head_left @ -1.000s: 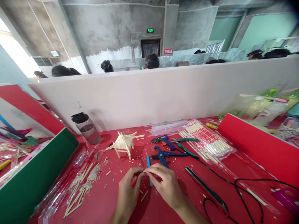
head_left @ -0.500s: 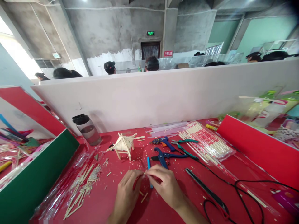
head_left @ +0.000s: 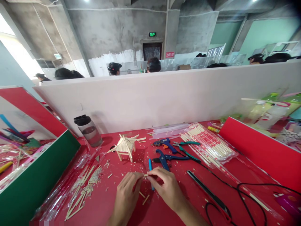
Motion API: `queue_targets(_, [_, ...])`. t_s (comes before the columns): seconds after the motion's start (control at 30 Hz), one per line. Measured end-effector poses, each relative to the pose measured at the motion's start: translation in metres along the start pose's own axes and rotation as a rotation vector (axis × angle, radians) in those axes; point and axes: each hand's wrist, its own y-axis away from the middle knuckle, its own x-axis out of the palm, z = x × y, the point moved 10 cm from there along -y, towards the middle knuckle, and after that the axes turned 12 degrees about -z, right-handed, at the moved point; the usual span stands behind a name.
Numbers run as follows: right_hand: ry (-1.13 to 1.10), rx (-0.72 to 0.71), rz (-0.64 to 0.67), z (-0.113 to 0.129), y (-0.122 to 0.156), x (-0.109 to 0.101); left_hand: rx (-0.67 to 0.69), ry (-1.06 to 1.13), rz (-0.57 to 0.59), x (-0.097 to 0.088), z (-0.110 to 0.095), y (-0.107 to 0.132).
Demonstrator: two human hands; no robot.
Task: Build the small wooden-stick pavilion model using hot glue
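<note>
Between their fingertips, my left hand (head_left: 129, 190) and my right hand (head_left: 167, 187) pinch a short piece of wooden stick (head_left: 145, 175), one at each end. Both hands are closed just above the red table. Beneath them lies a blue pen-like tool (head_left: 150, 165), partly covered by my right hand. Loose cut stick pieces (head_left: 145, 200) rest on the table between my wrists. Beyond my left hand stands a small pavilion model (head_left: 125, 146) made of sticks, with a sloped roof on legs.
A blue glue gun (head_left: 164, 144), a blue ratchet cutter (head_left: 164, 158), green-handled pliers (head_left: 187, 147) and a long black-handled tool (head_left: 208, 192) lie rightward, with a black cable. Packed sticks (head_left: 209, 142) lie behind. A water bottle (head_left: 88, 131) and stick scraps (head_left: 81, 194) are leftward. Low partitions border the table.
The fingertips have shifted slightly, so the small stick piece between them shows more clearly. Otherwise both hands stay nearly in place.
</note>
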Motion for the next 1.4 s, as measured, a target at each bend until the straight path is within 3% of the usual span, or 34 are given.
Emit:
queue_targets(0.27, [0.125,-0.022,0.016,-0.01,0.005,0.006,-0.047,0.056,0.022,0.005,0.009,0.002])
queue_targets(0.43, [0.243,0.001,0.071,-0.016,0.001,0.008,-0.065,-0.031,0.124,0.019,0.021,0.003])
queue_targets(0.67, [0.577,-0.009,-0.041,-0.04,-0.016,-0.035,-0.047,-0.259,0.214,0.026,0.03,0.003])
queue_targets(0.8, [0.791,0.006,-0.002,-0.063,-0.017,-0.048,-0.101,-0.265,0.277,0.03,0.037,0.007])
queue_targets(1.13, [0.982,0.097,0.185,-0.085,-0.005,-0.039,-0.142,-0.239,0.275,0.028,0.041,0.007])
queue_targets(1.4, [0.989,0.098,0.191,-0.089,-0.003,-0.039,-0.166,-0.203,0.276,0.027,0.038,0.003])
